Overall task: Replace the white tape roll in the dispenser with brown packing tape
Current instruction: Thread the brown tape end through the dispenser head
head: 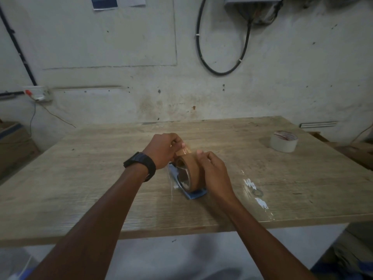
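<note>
A brown packing tape roll [191, 174] stands on edge in the blue dispenser [194, 194] at the middle of the wooden table [101, 158]. My left hand [163, 150], with a black watch on the wrist, pinches the loose brown tape end [184, 151] above the roll's far side. My right hand [214, 170] grips the roll's right face, thumb on its top. The white tape roll [284, 141] lies flat near the table's far right, apart from both hands. Most of the dispenser is hidden under the roll and hands.
A clear strip with white scraps [256, 195] and a small ring [258, 192] lie to the right of the dispenser. Cardboard boxes [14, 144] stand left of the table. A wall with cables stands right behind the table's far edge.
</note>
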Action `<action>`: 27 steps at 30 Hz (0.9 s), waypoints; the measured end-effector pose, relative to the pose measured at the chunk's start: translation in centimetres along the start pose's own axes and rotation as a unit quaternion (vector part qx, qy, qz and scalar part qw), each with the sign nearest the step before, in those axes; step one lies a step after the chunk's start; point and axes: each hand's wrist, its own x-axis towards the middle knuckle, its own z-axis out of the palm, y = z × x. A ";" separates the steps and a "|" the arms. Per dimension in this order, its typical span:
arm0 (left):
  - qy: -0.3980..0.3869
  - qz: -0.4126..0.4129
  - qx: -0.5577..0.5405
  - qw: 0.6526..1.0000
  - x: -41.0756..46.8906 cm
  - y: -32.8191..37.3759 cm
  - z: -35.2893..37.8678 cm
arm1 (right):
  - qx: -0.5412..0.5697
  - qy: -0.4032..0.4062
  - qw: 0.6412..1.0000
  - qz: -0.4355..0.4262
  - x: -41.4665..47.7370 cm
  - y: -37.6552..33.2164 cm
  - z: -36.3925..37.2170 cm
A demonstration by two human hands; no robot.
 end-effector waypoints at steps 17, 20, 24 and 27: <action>-0.002 -0.058 -0.125 0.990 -1.0 -0.3 0.2 | -0.287 -0.077 0.952 0.075 4.3 -4.1 1.3; 0.062 -0.189 -0.224 0.954 -2.0 -1.2 0.4 | -0.188 -0.025 0.976 0.112 4.5 -3.7 1.4; 0.011 -0.323 -0.153 0.934 -3.7 -2.2 1.1 | -0.161 -0.002 0.984 0.076 4.5 -3.2 1.4; -0.052 -0.335 -0.212 0.917 -4.4 -0.9 1.6 | -0.160 0.016 0.986 0.044 4.2 -2.8 1.6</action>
